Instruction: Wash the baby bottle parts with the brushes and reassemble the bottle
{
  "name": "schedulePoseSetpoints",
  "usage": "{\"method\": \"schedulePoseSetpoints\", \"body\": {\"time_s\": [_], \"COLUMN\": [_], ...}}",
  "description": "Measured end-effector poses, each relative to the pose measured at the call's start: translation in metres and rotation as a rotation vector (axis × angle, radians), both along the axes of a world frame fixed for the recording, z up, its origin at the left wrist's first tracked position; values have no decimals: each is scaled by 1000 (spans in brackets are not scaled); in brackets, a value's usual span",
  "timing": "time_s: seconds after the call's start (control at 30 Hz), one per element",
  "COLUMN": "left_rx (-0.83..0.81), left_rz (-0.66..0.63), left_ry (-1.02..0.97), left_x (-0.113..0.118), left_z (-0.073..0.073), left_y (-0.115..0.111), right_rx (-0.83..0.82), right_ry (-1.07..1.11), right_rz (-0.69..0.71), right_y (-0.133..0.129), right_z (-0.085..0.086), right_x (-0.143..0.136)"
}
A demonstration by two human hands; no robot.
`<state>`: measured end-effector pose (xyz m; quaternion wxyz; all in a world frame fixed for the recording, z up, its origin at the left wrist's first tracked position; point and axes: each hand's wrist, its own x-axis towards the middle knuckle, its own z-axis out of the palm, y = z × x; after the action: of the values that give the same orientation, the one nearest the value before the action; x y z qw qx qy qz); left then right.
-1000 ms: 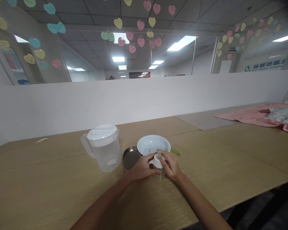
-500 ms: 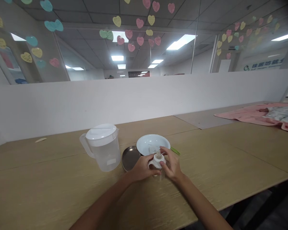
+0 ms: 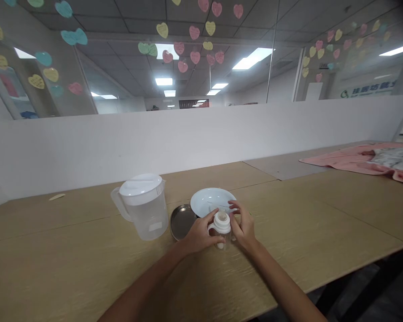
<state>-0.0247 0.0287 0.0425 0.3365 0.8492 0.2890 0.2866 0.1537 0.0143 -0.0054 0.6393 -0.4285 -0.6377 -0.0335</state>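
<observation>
A clear baby bottle (image 3: 223, 222) with a white collar and side handles stands upright on the table, near its front. My left hand (image 3: 201, 233) is wrapped round the bottle's left side, by the handle. Just right of the collar is my right hand (image 3: 243, 226), its fingers apart and nothing visible between them. A white bowl (image 3: 201, 199) lies directly behind the bottle, with a small clear item in it that I cannot make out. The round metal dish (image 3: 182, 222) sits left of my left hand.
A clear plastic pitcher (image 3: 150, 219) with a white lid stands on the left of the wooden table (image 3: 309, 223). A pink cloth (image 3: 352, 162) lies at the far right. Behind runs a white wall (image 3: 201, 138) with glass above. A flat pale piece (image 3: 57, 197) lies far left.
My right hand has moved off the bottle's collar, slightly to the right, and its fingers have opened. My left hand stays on the bottle. The green handle by the bowl no longer shows.
</observation>
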Motion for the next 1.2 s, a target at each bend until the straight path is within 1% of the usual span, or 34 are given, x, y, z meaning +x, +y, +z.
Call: {"method": "schedulePoseSetpoints", "body": {"time_s": [0.13,0.27,0.37,0.47,0.53,0.67,0.77,0.93,1.03,1.1,1.2], "left_rx": [-23,-32,-26,-30,-38,-76,-100,-138,-145,-153,-171], "left_rz": [-15,-30,-30,-38,-43,-34,-43,-85,-87,-77,-28], "left_ry": [-9,-12,-9,-6,-15,-24,-43,-100,-99,-87,-68], "left_x": [0,1,2,2,2,2,2,3,3,3,2], "left_z": [0,2,5,7,7,6,5,4,2,0,-4], "left_y": [0,-2,-4,-6,-6,-5,-5,-4,-2,-1,1], "right_rx": [-18,-33,-3,11,-25,-114,-84,52,64,30,-22], "right_ry": [-86,-128,-29,48,5,-228,-248,-157,-62,49,336], "right_rz": [107,128,114,62,41,7,-59,-94,-76,-29,95], "right_y": [-2,-2,2,5,5,0,-3,-5,-7,-8,-7], "right_z": [3,2,-2,-4,-3,2,6,8,8,10,20], "right_x": [1,-4,-1,5,7,5,1,-3,-5,-7,-11]}}
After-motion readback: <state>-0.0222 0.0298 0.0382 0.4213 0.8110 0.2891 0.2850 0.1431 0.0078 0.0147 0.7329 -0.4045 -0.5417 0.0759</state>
